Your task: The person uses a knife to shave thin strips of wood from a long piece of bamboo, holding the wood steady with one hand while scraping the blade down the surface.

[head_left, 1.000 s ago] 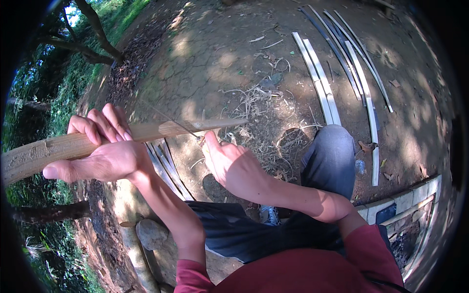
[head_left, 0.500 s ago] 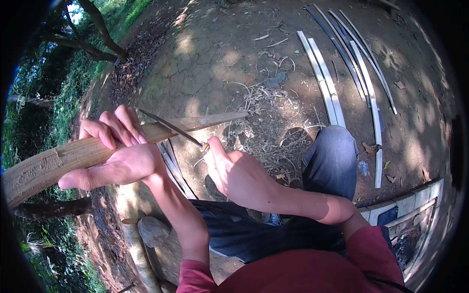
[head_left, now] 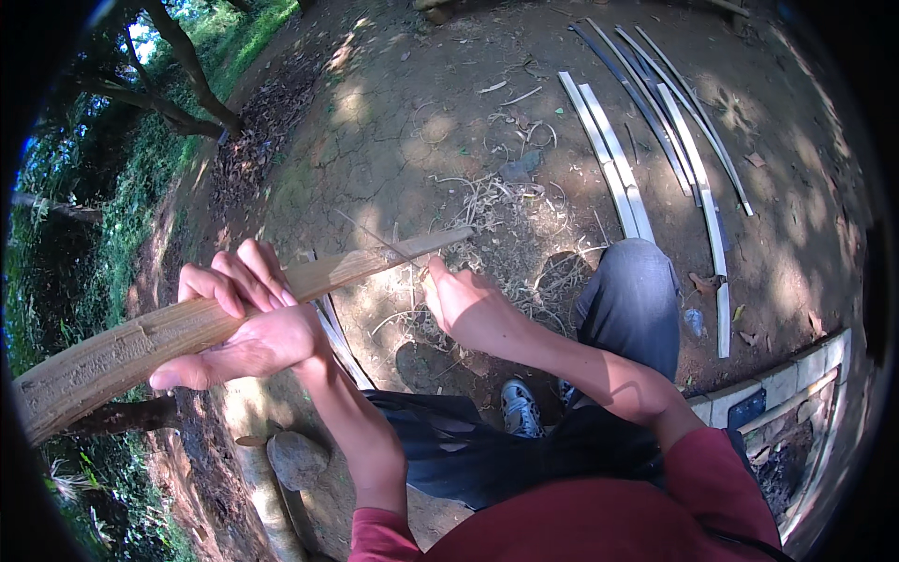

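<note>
A long pale wooden pole (head_left: 122, 361) crosses the left side, thick at the near left and tapering to a point on the right. My left hand (head_left: 267, 342) is closed round it, the fingers over the top and the thumb stretched along the lower side. In my closed right hand (head_left: 473, 304) is a knife, its handle mostly hidden by the fingers. The thin knife blade (head_left: 373, 234) lies across the tapered part of the pole, pointing up and left. The pole's surface is rough on the thick part and smoother towards the tip.
Curled wood shavings (head_left: 510, 211) litter the ground ahead of my feet. Several long split strips (head_left: 609, 155) lie at the far right. A block edging (head_left: 777, 389) runs along the near right. Logs (head_left: 267, 487) lie at lower left, and a tree trunk (head_left: 197, 75) leans at far left.
My right hand and the knife have slid to the right along the pole, towards its tip. My left hand and the pole have shifted slightly right and down.
</note>
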### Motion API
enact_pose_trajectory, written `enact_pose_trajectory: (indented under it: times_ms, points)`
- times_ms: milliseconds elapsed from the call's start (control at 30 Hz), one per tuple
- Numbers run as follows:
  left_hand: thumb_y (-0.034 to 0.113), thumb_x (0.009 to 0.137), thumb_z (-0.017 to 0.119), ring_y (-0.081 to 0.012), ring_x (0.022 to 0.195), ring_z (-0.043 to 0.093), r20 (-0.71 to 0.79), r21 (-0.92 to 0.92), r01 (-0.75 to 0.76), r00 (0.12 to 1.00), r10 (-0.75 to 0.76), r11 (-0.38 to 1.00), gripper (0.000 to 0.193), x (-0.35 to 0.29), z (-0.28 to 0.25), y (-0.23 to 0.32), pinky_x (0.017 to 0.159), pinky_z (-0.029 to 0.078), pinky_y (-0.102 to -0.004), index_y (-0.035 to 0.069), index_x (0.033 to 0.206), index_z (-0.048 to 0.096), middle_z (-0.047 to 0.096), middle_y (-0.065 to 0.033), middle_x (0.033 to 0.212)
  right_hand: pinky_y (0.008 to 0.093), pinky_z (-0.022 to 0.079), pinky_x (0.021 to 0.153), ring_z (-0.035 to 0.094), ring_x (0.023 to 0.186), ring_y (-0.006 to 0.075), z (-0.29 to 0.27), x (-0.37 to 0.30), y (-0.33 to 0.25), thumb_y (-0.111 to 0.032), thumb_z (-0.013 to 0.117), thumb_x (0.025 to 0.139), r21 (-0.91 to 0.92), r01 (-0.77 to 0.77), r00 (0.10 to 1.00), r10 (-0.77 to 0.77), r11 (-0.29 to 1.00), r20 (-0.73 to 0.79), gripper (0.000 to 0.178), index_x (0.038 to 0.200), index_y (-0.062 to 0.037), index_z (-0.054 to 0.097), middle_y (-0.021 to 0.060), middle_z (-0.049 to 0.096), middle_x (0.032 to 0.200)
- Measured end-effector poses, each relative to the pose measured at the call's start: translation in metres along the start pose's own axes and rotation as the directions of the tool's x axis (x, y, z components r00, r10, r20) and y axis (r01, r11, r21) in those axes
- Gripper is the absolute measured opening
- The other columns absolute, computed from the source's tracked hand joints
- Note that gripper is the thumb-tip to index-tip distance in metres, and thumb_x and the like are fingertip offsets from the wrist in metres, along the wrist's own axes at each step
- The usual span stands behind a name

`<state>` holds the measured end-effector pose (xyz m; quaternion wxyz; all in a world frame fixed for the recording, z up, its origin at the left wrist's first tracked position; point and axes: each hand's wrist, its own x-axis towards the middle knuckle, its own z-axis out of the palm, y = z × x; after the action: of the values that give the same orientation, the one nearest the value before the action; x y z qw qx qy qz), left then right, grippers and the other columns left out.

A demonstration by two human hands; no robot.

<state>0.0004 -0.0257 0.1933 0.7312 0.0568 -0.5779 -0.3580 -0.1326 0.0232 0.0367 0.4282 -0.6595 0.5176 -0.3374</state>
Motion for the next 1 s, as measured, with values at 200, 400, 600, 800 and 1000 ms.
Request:
enact_pose_trajectory:
  times_ms: [200, 400, 600, 800, 1000]
  points:
    - [0.082, 0.079, 0.036, -0.0122, 0.039, 0.032, 0.123, -0.063, 0.084, 0.989, -0.076, 0.994, 0.074, -0.002, 0.002, 0.006, 0.035, 0.031, -0.0246, 0.009, 0.062, 0.034, 0.032, -0.0015, 0.05, 0.0491, 0.048, 0.057, 0.061, 0.065, 0.0427, -0.003, -0.02, -0.032, -0.015, 0.048, 0.094, 0.087, 0.046, 0.999, -0.044, 0.995, -0.019, 0.031, 0.114, 0.0076, 0.042, 0.0243, 0.059, 0.064]
    - [0.084, 0.076, 0.039, -0.0137, 0.042, 0.036, 0.113, -0.187, 0.035, 0.993, -0.014, 0.982, 0.077, -0.008, -0.029, 0.016, 0.037, 0.033, -0.0238, 0.008, 0.065, 0.036, 0.036, -0.0029, 0.052, 0.0495, 0.048, 0.056, 0.061, 0.063, 0.0431, 0.023, -0.008, -0.013, -0.017, 0.048, 0.094, 0.019, 0.006, 1.0, -0.006, 1.0, -0.021, 0.031, 0.113, 0.0074, 0.043, 0.0239, 0.057, 0.062]
    - [0.084, 0.077, 0.036, -0.0109, 0.04, 0.032, -0.017, -0.083, 0.01, 1.0, -0.011, 0.996, 0.074, -0.022, -0.026, 0.03, 0.036, 0.029, -0.0213, 0.011, 0.063, 0.033, 0.031, -0.0009, 0.048, 0.0497, 0.048, 0.058, 0.061, 0.063, 0.0424, 0.036, -0.023, -0.039, -0.018, 0.052, 0.092, -0.034, 0.097, 0.991, -0.1, 0.995, -0.091, 0.043, 0.124, 0.0094, 0.041, 0.0244, 0.058, 0.063]
    - [0.087, 0.075, 0.033, -0.0091, 0.035, 0.026, -0.247, 0.267, -0.011, 0.966, 0.079, 0.964, 0.075, -0.024, -0.042, 0.036, 0.035, 0.023, -0.0189, 0.014, 0.061, 0.03, 0.028, 0.0007, 0.043, 0.0488, 0.048, 0.056, 0.061, 0.062, 0.0427, 0.046, -0.028, -0.053, -0.016, 0.053, 0.091, -0.116, 0.128, 0.988, -0.137, 0.985, -0.065, 0.038, 0.121, 0.0069, 0.044, 0.0242, 0.059, 0.062]
    - [0.088, 0.075, 0.029, -0.0106, 0.039, 0.028, -0.275, 0.298, 0.011, 0.958, 0.075, 0.955, 0.078, -0.033, -0.055, 0.05, 0.039, 0.026, -0.0214, 0.011, 0.063, 0.031, 0.029, -0.0002, 0.048, 0.0504, 0.049, 0.055, 0.062, 0.063, 0.0427, 0.062, -0.022, -0.051, -0.017, 0.054, 0.091, -0.101, 0.101, 0.991, -0.109, 0.99, -0.074, 0.031, 0.111, 0.0042, 0.045, 0.0239, 0.06, 0.063]
